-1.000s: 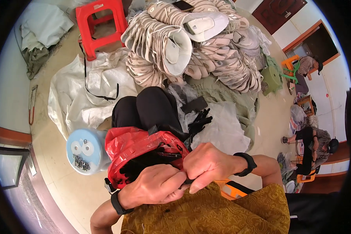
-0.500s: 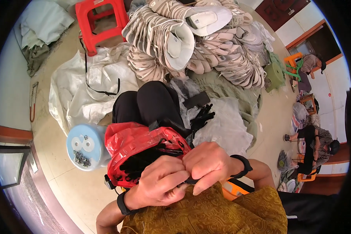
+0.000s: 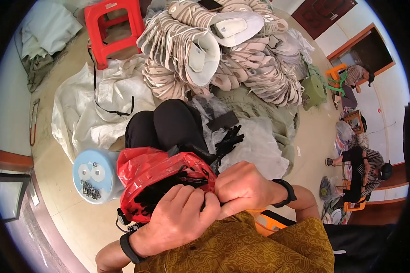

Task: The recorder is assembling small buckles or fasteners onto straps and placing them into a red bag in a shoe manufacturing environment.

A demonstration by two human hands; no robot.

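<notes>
Both hands are bunched together right in the lap: the left hand (image 3: 180, 218) and right hand (image 3: 241, 189) meet at the near rim of a crinkled red plastic bag (image 3: 161, 175) full of small black pieces, fingers curled tight on something tiny and dark between them, though what exactly the grip pinches is hidden. It looks like a fiddly sorting or joining step, one that calls for fine fingertip work close to the bag's mouth. Left of the bag sits a pale blue round plastic lid (image 3: 93, 175) carrying little metal parts. Farther off, a big heap of beige shoe-upper pieces (image 3: 223, 59), a white sack (image 3: 95, 104) and a red plastic stool (image 3: 109, 22) crowd the floor (image 3: 73, 218).
</notes>
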